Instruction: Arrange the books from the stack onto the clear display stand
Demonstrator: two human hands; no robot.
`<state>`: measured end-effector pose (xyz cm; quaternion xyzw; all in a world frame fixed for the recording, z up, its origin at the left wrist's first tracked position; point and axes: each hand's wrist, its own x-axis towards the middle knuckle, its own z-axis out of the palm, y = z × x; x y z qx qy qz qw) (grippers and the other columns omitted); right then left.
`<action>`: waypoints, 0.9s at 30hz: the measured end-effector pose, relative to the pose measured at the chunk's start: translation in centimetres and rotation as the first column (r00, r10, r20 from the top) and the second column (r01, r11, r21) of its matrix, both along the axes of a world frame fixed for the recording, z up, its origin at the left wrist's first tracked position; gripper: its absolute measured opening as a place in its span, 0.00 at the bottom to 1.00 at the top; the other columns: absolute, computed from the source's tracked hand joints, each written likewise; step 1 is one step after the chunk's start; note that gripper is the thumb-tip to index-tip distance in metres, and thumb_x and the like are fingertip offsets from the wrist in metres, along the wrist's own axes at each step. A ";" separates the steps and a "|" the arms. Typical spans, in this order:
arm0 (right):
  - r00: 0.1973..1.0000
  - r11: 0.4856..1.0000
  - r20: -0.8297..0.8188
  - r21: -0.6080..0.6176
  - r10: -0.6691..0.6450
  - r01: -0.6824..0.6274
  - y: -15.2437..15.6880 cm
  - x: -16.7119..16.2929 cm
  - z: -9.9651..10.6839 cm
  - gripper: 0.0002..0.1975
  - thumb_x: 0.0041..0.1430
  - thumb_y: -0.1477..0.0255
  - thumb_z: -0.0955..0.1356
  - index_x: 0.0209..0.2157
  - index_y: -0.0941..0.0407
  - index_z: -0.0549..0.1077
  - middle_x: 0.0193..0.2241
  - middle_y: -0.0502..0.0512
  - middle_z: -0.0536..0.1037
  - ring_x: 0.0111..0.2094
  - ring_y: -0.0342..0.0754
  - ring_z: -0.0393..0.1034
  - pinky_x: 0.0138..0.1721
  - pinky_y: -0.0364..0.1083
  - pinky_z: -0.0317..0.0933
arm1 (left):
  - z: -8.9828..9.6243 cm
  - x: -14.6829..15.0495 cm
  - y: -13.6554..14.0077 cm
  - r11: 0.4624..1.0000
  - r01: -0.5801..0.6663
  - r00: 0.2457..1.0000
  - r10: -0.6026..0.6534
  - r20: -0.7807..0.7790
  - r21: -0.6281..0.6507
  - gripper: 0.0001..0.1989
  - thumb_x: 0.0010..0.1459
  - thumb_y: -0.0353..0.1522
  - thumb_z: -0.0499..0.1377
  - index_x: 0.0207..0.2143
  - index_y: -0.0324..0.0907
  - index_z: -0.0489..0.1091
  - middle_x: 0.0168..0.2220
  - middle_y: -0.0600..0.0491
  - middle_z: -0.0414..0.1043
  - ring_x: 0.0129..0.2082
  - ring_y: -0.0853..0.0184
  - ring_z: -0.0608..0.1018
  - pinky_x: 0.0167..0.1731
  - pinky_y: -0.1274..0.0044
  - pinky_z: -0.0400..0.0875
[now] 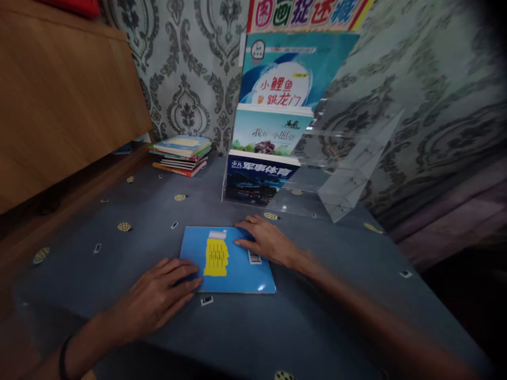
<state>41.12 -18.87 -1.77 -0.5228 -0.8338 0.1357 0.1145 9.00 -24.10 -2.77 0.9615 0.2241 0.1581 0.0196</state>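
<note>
A blue book (241, 274) lies flat on the table, its back side up, with a yellow text patch and a barcode. My left hand (158, 293) rests on its left edge, fingers stretched out over the cover. On the upper right part of the same book lies my right hand (269, 240), fingers extended, close to the barcode. Neither hand is wrapped around anything. Beyond the book stands a clear acrylic rack (344, 179) with books in tiers. A dark blue book (255, 179) fills its lowest front tier, and a pale green book (269, 129) sits above.
On the left at the back is a stack of books (182, 153), next to a wooden cabinet (71, 95). Higher in the rack are a teal book (297, 63) and a book with colourful lettering (309, 13). A grey patterned cloth (130, 269) covers the table.
</note>
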 end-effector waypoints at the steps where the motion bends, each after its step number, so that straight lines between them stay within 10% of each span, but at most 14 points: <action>1: 1.000 0.998 -0.008 -0.056 0.005 -0.005 0.5 0.0 0.4 0.22 0.64 0.57 0.69 0.53 0.56 0.77 0.48 0.64 0.79 0.49 0.61 0.75 0.51 0.57 0.68 | -0.1 0.0 -0.2 0.999 -0.042 0.999 0.042 0.013 0.014 0.16 0.72 0.32 0.50 0.55 0.45 0.73 0.48 0.48 0.79 0.47 0.61 0.80 0.45 0.69 0.80; 5: 0.992 0.932 -0.111 -0.361 -0.064 0.019 1.7 0.4 1.1 0.20 0.54 0.53 0.74 0.36 0.57 0.78 0.31 0.55 0.79 0.34 0.52 0.74 0.33 0.46 0.63 | -0.5 1.5 -1.0 0.974 -0.227 0.973 0.228 -0.045 0.028 0.16 0.73 0.31 0.46 0.50 0.42 0.74 0.40 0.47 0.77 0.39 0.62 0.81 0.26 0.77 0.77; 11: 0.849 0.801 -0.455 -0.595 -0.270 -0.064 -1.3 0.0 3.4 0.31 0.41 0.41 0.74 0.25 0.54 0.65 0.24 0.48 0.70 0.27 0.44 0.65 0.26 0.43 0.56 | 1.4 4.1 -0.9 0.892 -0.350 0.935 0.352 -0.047 -0.287 0.21 0.73 0.41 0.44 0.41 0.42 0.74 0.38 0.47 0.77 0.33 0.62 0.81 0.32 0.72 0.77; 14: 0.812 0.844 -0.538 -0.525 -0.227 -0.112 -4.9 -1.3 6.4 0.25 0.51 0.48 0.73 0.27 0.53 0.62 0.24 0.46 0.67 0.26 0.43 0.62 0.25 0.41 0.54 | 3.3 4.1 -1.0 0.713 -0.295 0.912 0.408 0.034 -0.635 0.26 0.71 0.51 0.43 0.38 0.43 0.71 0.33 0.50 0.76 0.34 0.61 0.81 0.30 0.73 0.78; 19: 0.954 0.975 -0.299 -0.217 -0.020 -0.047 -12.3 -5.5 10.0 0.02 0.60 0.70 0.66 0.33 0.52 0.67 0.28 0.50 0.74 0.28 0.47 0.68 0.26 0.43 0.58 | 4.5 2.1 -3.1 0.221 0.006 0.889 0.445 0.106 -0.975 0.34 0.62 0.62 0.47 0.47 0.45 0.71 0.47 0.45 0.78 0.43 0.57 0.83 0.23 0.75 0.81; 24: 0.966 0.957 0.023 0.127 0.259 -0.260 -17.0 -9.7 8.6 0.08 0.59 0.75 0.64 0.40 0.54 0.72 0.30 0.58 0.81 0.22 0.51 0.71 0.18 0.47 0.59 | 4.2 0.1 -7.7 0.147 0.020 0.843 0.529 0.095 -0.989 0.33 0.67 0.56 0.42 0.56 0.44 0.70 0.51 0.42 0.78 0.37 0.59 0.84 0.25 0.74 0.82; 27: 0.932 0.868 0.119 0.341 0.342 -0.362 -18.4 -11.4 6.8 0.10 0.66 0.73 0.61 0.40 0.55 0.74 0.32 0.64 0.83 0.23 0.53 0.74 0.15 0.47 0.61 | 4.2 -0.1 -9.7 -0.005 -0.020 0.800 0.600 -0.019 -1.000 0.30 0.66 0.56 0.47 0.44 0.43 0.75 0.40 0.45 0.81 0.27 0.64 0.82 0.26 0.74 0.81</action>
